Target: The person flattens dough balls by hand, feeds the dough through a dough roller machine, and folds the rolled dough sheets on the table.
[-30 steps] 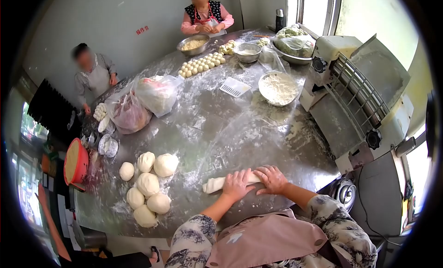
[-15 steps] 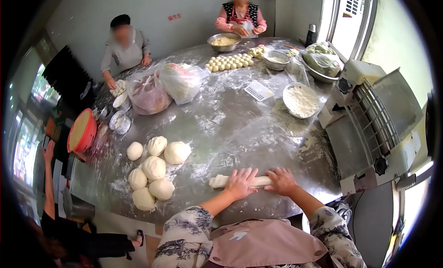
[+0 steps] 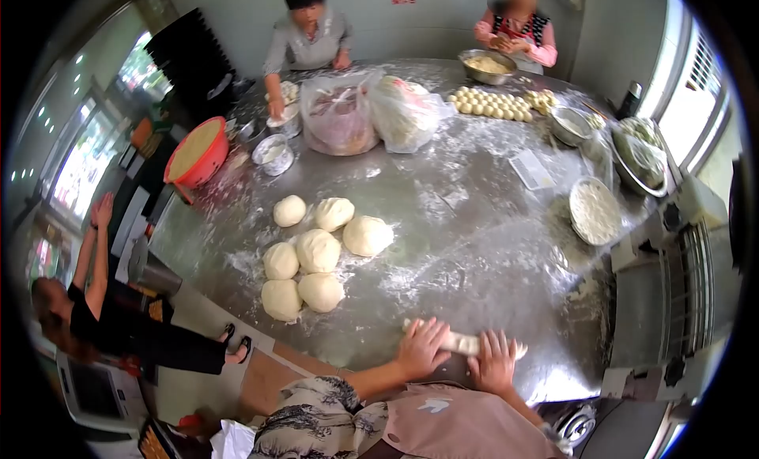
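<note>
1. Seen from the dough roll (image 3: pixel 464 344), which lies near the wearer's edge of the steel desk (image 3: pixel 482 261), twelve o'clock points to the top of the view.
2. The left hand (image 3: pixel 423 348) lies over the roll toward its nine o'clock end, a small tip showing beyond the fingers.
3. The right hand (image 3: pixel 494 362) lies over it toward three o'clock, fingers outstretched, the other tip just past them.
4. The hands are apart, a bare stretch of roll between them; both press from above, neither clamped round it.
5. At ten o'clock sit seven dough balls (image 3: pixel 319 251), loosely clustered, several touching; farther out that way is a red basin (image 3: pixel 198 154).
6. Toward eleven stand two filled plastic bags (image 3: pixel 340 115), side by side, with a grey-sleeved person (image 3: pixel 308 40) behind.
7. Near twelve are rows of small dough pieces (image 3: pixel 490 105); beyond, a pink-sleeved person (image 3: pixel 522 40) by a metal bowl (image 3: pixel 488 68).
8. Around half past one is a flour-filled bowl (image 3: pixel 594 211); between two and three, a machine (image 3: pixel 676 289) with metal bars.
</note>
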A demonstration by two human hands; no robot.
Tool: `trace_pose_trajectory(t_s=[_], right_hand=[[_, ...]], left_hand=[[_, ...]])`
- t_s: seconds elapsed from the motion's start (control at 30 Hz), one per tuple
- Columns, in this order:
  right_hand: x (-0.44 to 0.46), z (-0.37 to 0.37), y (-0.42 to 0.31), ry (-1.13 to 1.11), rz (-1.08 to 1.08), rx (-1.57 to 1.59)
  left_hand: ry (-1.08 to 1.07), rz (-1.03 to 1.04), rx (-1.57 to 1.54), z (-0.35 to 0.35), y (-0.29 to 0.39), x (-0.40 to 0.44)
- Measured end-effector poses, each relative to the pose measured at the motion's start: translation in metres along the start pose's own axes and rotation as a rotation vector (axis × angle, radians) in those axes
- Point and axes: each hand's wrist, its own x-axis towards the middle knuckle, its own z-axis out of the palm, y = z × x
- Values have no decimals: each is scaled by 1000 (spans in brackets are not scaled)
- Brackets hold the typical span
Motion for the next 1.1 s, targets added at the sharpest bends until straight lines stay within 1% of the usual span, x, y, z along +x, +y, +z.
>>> trace_pose_trajectory(t_s=[0.07, 0.1, 0.17, 0.2, 0.23, 0.3, 0.37, 0.4, 0.5, 0.57, 0.6, 0.67, 0.73, 0.8, 0.87, 0.9, 0.97, 1.0, 1.03, 1.07, 1.1], right_hand=[[-10, 14, 8, -11, 21, -31], [4, 12, 9, -46, 20, -50], [42, -4, 10, -104, 38, -95], [64, -13, 10, -154, 80, -102], [82, -11, 17, -116, 128, -84], [112, -1, 30, -36, 198, -88], [129, 2, 38, 38, 231, -133], [128, 5, 38, 38, 238, -138], [122, 0, 39, 21, 226, -159], [93, -6, 35, -42, 193, -159], [75, -10, 32, -29, 158, -128], [33, -16, 28, 2, 76, -51], [-4, -15, 27, 16, -5, -15], [-26, -9, 24, 0, -77, -77], [-20, -1, 24, 17, -55, -85], [-13, 1, 24, 24, -39, -90], [24, 5, 30, 164, 0, -100], [45, 3, 39, 61, 68, -47], [66, -3, 40, 56, 135, -60], [81, -7, 41, 54, 199, -74], [90, -9, 45, 116, 204, -105]], left_hand=[[56, 3, -44, 1, 1, -12], [25, -34, -34, 2, -3, -6], [-43, -88, -24, 9, -10, 33], [-84, -142, 7, 5, -13, 54], [-126, -186, 34, 1, -14, 77], [-22, -282, 81, 11, -25, 109], [44, -307, 76, 19, -42, 136], [80, -323, 72, 21, -43, 141], [94, -179, 45, 22, -39, 130], [-88, -35, 15, 12, -35, 102], [-184, 33, 0, 8, -33, 83], [-34, 106, 10, 3, -27, 42], [-3, 95, -76, -6, -17, 5], [25, 81, -111, -8, -14, 0], [44, 66, -97, -7, -11, 4], [-16, 19, -74, -6, -11, 16], [-146, -72, -29, -2, -16, 59], [-123, -141, -9, 4, -19, 82], [-98, -209, 14, 12, -22, 100], [-37, -224, 39, 21, -24, 111], [29, -237, 65, 23, -24, 124]])
